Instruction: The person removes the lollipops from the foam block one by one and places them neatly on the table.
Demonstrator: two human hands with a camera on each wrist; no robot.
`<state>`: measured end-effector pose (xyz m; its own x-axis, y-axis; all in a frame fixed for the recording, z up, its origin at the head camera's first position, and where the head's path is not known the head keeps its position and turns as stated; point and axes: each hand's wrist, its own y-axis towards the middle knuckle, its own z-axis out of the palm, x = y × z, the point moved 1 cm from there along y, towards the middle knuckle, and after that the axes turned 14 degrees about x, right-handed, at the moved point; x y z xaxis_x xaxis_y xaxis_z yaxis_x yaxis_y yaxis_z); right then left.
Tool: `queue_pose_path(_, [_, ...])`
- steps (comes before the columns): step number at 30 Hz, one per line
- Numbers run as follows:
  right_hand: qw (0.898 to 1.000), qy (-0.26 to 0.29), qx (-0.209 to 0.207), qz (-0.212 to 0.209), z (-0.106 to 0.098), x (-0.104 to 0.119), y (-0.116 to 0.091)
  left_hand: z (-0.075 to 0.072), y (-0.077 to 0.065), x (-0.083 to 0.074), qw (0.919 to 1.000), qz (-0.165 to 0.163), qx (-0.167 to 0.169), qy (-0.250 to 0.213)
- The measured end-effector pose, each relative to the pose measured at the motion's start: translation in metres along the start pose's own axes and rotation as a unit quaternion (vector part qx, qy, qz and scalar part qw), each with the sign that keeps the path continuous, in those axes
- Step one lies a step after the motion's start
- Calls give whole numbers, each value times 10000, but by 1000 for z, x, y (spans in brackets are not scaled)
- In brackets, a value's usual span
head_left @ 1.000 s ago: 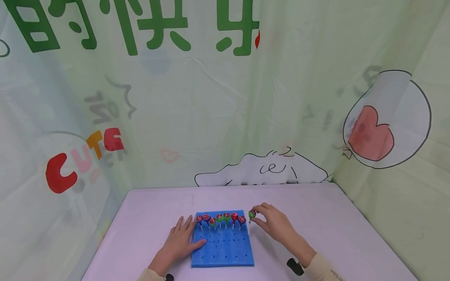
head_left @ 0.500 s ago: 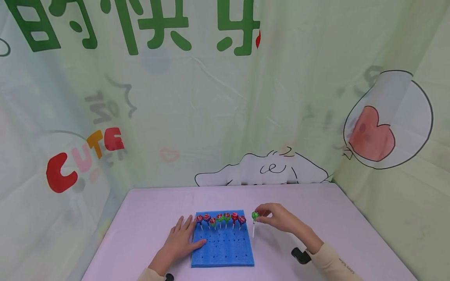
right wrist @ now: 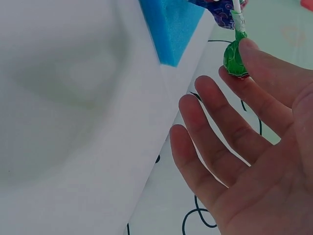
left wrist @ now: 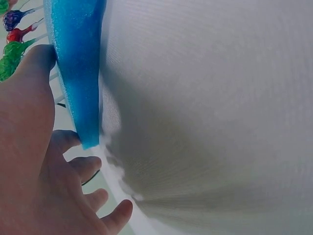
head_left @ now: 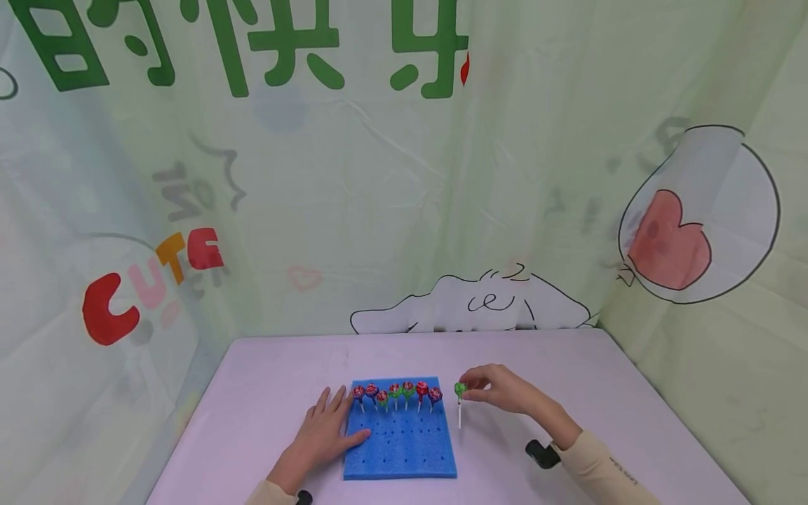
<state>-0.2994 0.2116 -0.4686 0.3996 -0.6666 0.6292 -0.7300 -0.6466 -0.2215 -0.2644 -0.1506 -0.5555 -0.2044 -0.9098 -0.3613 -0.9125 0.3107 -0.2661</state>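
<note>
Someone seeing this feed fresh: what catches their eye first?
The bright blue foam board, with wrapped lollipops standing in a row near its far edge. Just right of it, the right hand pinches a green lollipop, stick down. Large green Chinese characters cross the backdrop's top.

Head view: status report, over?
Left hand on blue rectangular foam board. Right hand pinching round green-wrapped lollipop, stick down, beside board. Nothing visible between them.

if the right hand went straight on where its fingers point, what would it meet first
Probably the purple lollipop at the row's right end, though depth is unclear: the green lollipop in the right hand might touch the blue board first.
</note>
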Motion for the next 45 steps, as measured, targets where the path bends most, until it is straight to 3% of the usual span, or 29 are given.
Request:
queue_pose_path(17, [9998,-65,124,167,-1,-7,-1,1,3,2,10000,31,-13,26])
queue_pose_path(25, [9975,-521,270,404,-2,-14,2,0,2,0,10000,13,-30,-34])
queue_pose_path(30, [9941,-615,435,786,-1,-19,3,2,3,1,10000,-18,-44,23])
queue_pose_path(36, [9836,-728,508,1573,3,-27,8,2,4,2,10000,-14,-21,29])
queue_pose_path(45, [9749,-880,612,1952,4,-30,14,2,7,5,10000,-38,17,42])
